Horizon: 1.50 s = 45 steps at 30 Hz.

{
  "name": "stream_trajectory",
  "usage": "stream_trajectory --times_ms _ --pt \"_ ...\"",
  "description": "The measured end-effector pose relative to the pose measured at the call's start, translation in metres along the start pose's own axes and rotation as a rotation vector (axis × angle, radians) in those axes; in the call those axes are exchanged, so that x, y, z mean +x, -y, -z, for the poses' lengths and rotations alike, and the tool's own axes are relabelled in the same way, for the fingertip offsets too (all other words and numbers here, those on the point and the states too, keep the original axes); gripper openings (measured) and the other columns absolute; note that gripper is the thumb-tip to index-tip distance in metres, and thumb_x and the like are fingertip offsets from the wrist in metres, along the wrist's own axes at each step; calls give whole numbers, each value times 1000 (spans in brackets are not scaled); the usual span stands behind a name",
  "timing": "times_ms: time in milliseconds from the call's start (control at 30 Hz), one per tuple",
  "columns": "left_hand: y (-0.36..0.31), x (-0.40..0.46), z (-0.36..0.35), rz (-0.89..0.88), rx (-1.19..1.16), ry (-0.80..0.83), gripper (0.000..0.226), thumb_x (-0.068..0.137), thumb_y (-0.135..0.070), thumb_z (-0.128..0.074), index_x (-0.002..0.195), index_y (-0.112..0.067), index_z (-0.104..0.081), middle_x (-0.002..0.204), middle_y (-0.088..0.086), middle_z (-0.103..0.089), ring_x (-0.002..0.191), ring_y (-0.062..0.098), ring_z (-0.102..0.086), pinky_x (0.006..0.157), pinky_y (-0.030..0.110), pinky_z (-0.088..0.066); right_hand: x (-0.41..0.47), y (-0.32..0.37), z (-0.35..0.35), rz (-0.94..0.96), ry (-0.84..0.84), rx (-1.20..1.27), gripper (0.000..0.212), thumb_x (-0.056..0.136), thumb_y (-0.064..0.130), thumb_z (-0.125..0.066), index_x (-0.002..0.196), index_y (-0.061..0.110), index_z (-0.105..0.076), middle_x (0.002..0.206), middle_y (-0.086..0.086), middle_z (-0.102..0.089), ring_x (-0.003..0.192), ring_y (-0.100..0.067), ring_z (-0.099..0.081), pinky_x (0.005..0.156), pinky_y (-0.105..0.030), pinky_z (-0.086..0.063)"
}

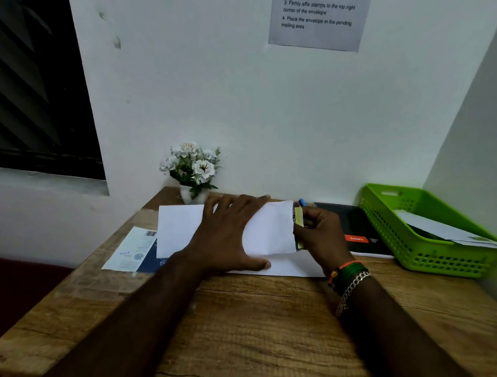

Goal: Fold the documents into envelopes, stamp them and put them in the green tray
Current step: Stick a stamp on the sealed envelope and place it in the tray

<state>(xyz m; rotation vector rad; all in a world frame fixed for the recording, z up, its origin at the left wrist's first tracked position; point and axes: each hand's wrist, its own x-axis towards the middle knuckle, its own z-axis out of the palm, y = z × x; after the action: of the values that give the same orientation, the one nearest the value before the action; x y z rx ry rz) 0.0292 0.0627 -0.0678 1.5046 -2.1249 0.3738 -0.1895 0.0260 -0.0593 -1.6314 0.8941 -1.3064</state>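
Left hand (227,233) lay flat, fingers spread and straight, pressing the white envelope (268,232) down on the wooden table (263,327) at frame centre; grip loose, nothing clasped. Right hand (319,235) sat at the envelope's right end, grip pinched on a folded document (298,219) with a dark and yellow edge showing at the envelope mouth; how far in it sat was hard to tell, hand covered it. A second white sheet (295,267) lay under the envelope, its edge visible toward the lower right. Printed paper with a dark blue band (134,251) lay partly under the envelope's left end, left of centre. Green tray (411,248) stood at the right edge of the frame on the table, well apart from the hands, with a white envelope (441,230) already lying in it. Black notebook with a red label (354,228) lay between the right hand and the tray. Blue pen tip (302,203) poked out just above the right hand. White flower pot (192,171) stood against the wall behind the left hand. Instruction sheet (318,19) was stuck on the wall at top centre-right. Bracelets (348,275) sat on the right wrist.
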Motion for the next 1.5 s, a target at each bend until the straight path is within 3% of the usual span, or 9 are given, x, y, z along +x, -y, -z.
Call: stream_trajectory --times_ms 233,567,733,833,967,1100,1200,1333,1500 --pt "-1 -1 6 -27 -124 -99 97 54 -75 -72 141 -43 -42 133 -23 -52 121 8 -47 108 46 -37 -1 -2 0 24 -3 -24 31 83 -12 -71 91 18 -77 85 3 -80 78 -12 -77 59 -24 -58" --pt "0 -2 7 8 -62 -61 109 49 -85 -68 145 -48 -33 127 -22 -48 119 10 -46 105 46 -35 -1 2 6 -147 134 90 27 91 0 -68 112 16 -75 97 -7 -80 87 -21 -77 62 -30 -60" --pt "-3 -1 11 -49 -42 -57 112 51 -83 -67 149 -48 -29 127 -22 -46 116 10 -45 104 47 -35 -2 3 3 -89 80 -4 26 88 2 -73 87 27 -80 82 3 -80 72 -11 -76 54 -19 -56" --pt "-5 -3 10 -62 -41 -32 114 52 -88 -64 152 -47 -26 136 -22 -46 123 9 -44 109 52 -33 1 -1 2 9 -16 -110 25 85 -6 -74 85 18 -81 77 0 -79 66 -14 -74 50 -23 -53" --pt "-5 -4 9 14 -45 -79 105 51 -85 -66 144 -46 -36 136 -22 -50 127 11 -45 114 50 -29 2 -2 1 20 -63 -6 26 84 -2 -76 83 23 -81 72 2 -77 62 -10 -71 47 -22 -51" --pt "-5 -1 11 1 -59 -146 87 52 -70 -72 132 -43 -52 123 -22 -58 117 12 -53 107 50 -36 7 -8 5 62 -57 -187 21 83 -9 -74 90 10 -80 84 -9 -79 78 -28 -76 60 -33 -60" --pt "-6 -2 11 -11 -45 -115 92 51 -75 -71 135 -43 -50 126 -21 -55 120 12 -52 108 51 -35 8 -10 6 110 -59 -315 20 80 -10 -76 90 7 -79 88 -4 -79 86 -25 -75 77 -38 -62" --pt "-8 -4 12 27 -58 -29 109 49 -95 -60 145 -46 -36 138 -23 -46 130 9 -42 116 51 -26 6 -5 7 69 -38 -98 26 81 -4 -77 86 22 -82 84 -1 -80 78 -19 -76 58 -28 -59" --pt "-9 -3 12 30 -84 -85 99 51 -88 -66 137 -46 -41 125 -19 -51 118 11 -48 110 47 -34 5 -2 8 37 31 -53 28 83 -3 -76 89 23 -82 91 -3 -80 85 -22 -77 68 -32 -63"
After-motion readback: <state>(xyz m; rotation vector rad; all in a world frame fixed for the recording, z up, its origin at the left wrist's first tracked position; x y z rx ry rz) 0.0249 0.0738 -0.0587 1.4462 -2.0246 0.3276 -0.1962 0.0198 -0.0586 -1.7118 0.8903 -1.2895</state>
